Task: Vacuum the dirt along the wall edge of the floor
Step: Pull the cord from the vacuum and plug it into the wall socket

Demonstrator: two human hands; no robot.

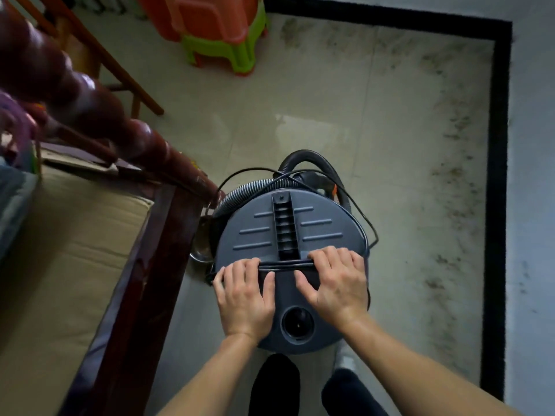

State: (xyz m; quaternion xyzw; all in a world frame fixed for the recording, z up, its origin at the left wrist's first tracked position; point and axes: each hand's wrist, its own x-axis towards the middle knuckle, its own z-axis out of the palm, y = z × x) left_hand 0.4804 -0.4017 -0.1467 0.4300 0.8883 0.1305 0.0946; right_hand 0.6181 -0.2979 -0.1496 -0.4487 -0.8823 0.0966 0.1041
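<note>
A round grey canister vacuum [288,223] stands on the tiled floor right in front of me, its ribbed hose [249,189] and black power cord [283,264] wound around the lid. My left hand [244,298] and my right hand [336,280] both rest on the near half of the lid, fingers curled over the cord strands that run between them. Dark dirt [453,181] is scattered along the floor beside the black skirting [497,175] at the right wall and along the far wall.
A dark wooden bed frame [156,235] with a turned post and beige mattress fills the left. Stacked orange and green plastic stools [222,31] stand at the back, a wooden chair leg [132,85] beside them. My feet [276,382] are just behind the vacuum.
</note>
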